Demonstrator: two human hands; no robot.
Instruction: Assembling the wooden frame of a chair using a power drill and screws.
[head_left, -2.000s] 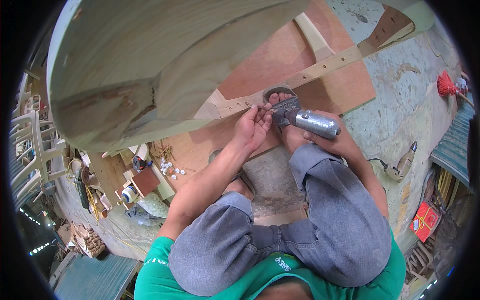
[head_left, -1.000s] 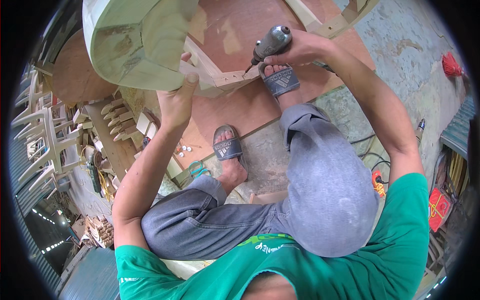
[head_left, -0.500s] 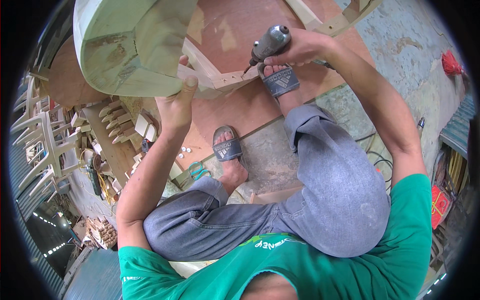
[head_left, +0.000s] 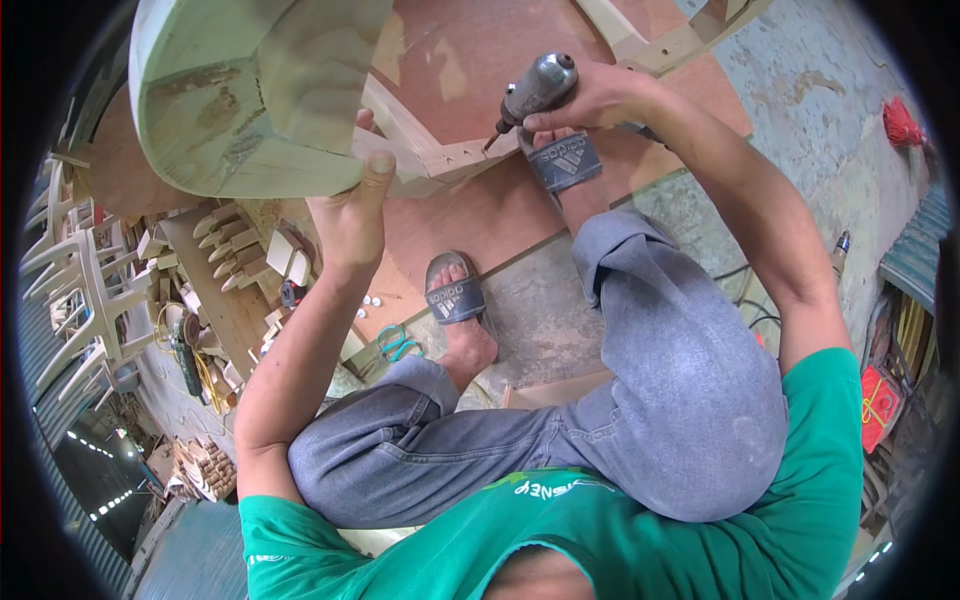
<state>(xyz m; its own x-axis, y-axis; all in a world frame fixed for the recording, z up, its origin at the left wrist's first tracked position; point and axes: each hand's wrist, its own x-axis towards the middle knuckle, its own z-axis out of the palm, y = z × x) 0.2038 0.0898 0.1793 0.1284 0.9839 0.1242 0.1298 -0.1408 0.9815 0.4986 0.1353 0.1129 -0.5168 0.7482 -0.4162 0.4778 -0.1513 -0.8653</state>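
In the head view, we find our left hand [head_left: 346, 215] closed on the lower right rim of a pale, curved wooden panel [head_left: 205, 125] with a brown-stained patch, the thumb on the near side and fingertips showing past its edge. Our right hand [head_left: 605, 95] is wrapped around a rounded, silver-grey power driver [head_left: 540, 90], which slants so that its thin bit points down at a pale, straight wooden rail [head_left: 455, 157] with a row of small holes. The bit's tip is at one hole; we cannot tell how far in it sits.

Two seconds ago our left fingers were up beside the bit, and the driver lay lower and flatter; since then that hand has moved to the panel and the driver has tipped up over the rail. Against half a second ago, the panel's rim has drifted slightly left, while both grips match.

The rail lies over a reddish-brown plywood board [head_left: 440, 230] on the grey floor [head_left: 550, 340]. Our right foot, in a dark grey slide sandal [head_left: 565, 163], stands just beside the driver; near our left foot are turquoise looped handles [head_left: 404, 348] and small white round pieces [head_left: 376, 301].
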